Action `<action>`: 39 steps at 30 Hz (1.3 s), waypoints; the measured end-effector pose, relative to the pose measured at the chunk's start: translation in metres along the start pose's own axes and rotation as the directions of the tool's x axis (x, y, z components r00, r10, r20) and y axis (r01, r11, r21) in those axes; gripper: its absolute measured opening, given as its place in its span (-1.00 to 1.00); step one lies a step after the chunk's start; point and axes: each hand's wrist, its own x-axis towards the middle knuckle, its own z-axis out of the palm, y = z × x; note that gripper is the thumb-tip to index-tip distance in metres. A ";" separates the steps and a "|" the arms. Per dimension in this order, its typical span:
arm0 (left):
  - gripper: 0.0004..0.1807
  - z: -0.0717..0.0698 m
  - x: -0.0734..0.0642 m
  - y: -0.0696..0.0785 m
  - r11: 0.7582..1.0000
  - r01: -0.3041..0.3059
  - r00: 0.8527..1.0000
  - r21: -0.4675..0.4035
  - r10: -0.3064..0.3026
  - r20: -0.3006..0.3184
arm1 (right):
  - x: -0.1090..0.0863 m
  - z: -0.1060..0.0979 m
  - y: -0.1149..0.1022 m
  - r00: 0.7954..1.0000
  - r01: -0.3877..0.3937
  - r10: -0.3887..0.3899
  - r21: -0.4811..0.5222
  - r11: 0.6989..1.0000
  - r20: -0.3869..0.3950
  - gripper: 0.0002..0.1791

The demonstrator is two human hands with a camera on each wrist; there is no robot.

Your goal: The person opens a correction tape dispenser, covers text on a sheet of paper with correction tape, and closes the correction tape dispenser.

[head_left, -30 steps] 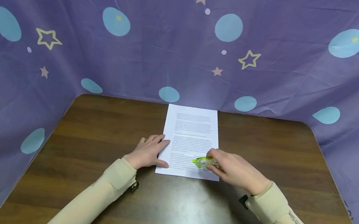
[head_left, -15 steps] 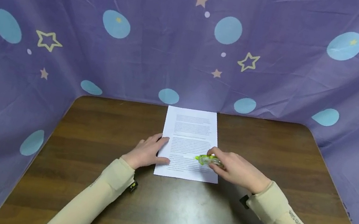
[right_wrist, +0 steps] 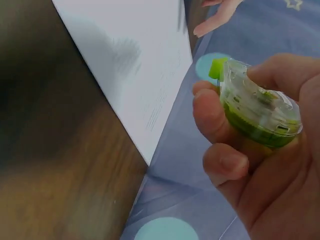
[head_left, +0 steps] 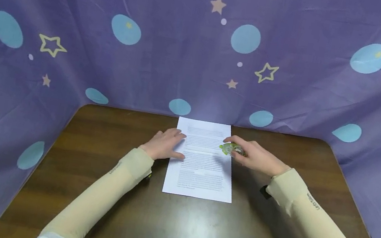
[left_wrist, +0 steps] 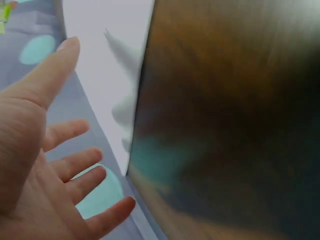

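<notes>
A printed sheet of paper lies on the table, its far edge near the curtain. In the head view, a short white gap breaks the text in its lower part. My right hand grips a clear and green correction tape dispenser over the sheet's right side. The right wrist view shows thumb and fingers around its body, the green tip facing outward and apart from the paper. My left hand hovers by the sheet's left edge, fingers spread and holding nothing; its shadow falls on the paper.
The brown wooden table extends around the sheet on both sides and in front. A purple curtain with stars and blue ovals encloses the back and sides. Both forearms wear beige sleeves.
Both hands have moved away from me, toward the sheet's upper part. The right hand has lifted the correction tape from the lower text, and the left hand has come up off the paper.
</notes>
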 end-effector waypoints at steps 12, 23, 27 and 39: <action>-0.01 -0.001 0.045 -0.010 0.999 -0.002 0.998 -0.044 0.005 0.064 | 0.054 -0.010 0.035 0.997 -0.048 0.054 -0.105 0.993 0.054 -0.71; 0.02 0.015 0.066 -0.013 1.000 0.006 0.996 0.006 -0.007 0.089 | 0.085 -0.001 0.064 0.996 -0.015 0.027 -0.134 0.991 0.087 -0.69; 0.01 0.016 0.065 -0.015 1.000 0.000 0.997 0.028 -0.002 0.079 | 0.096 0.003 0.065 0.998 0.040 -0.029 -0.188 0.981 0.063 -0.72; 0.02 0.019 0.069 -0.019 0.998 -0.004 0.997 0.062 -0.001 0.077 | 0.117 0.012 0.064 0.991 0.016 0.005 -0.165 0.986 0.130 -0.75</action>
